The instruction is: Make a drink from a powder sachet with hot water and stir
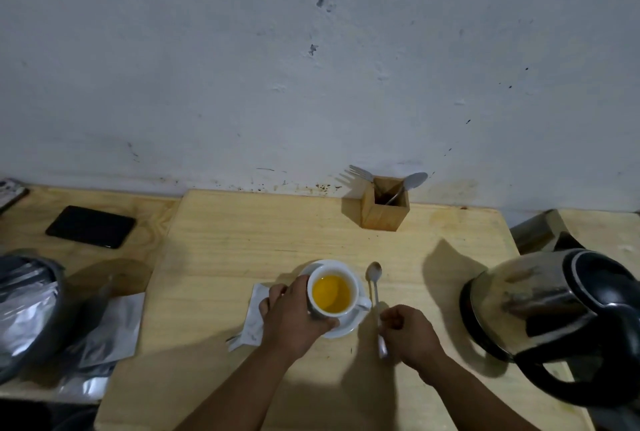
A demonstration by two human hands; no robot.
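Observation:
A white cup (333, 293) full of yellow-orange liquid stands on a white saucer (349, 325) near the front of the wooden table (242, 240). My left hand (294, 318) is wrapped around the cup's left side. A metal spoon (375, 295) lies on the table just right of the saucer, bowl pointing away. My right hand (410, 335) rests over the spoon's handle with its fingers curled around it. A white torn sachet (254, 316) lies flat under and left of my left hand.
A steel and black electric kettle (554, 319) stands at the right edge. A wooden holder (384, 203) with a fork and spoon sits at the wall. Silver foil pouches (107, 333), a grey bag (24, 309) and a black phone (90, 226) are at the left.

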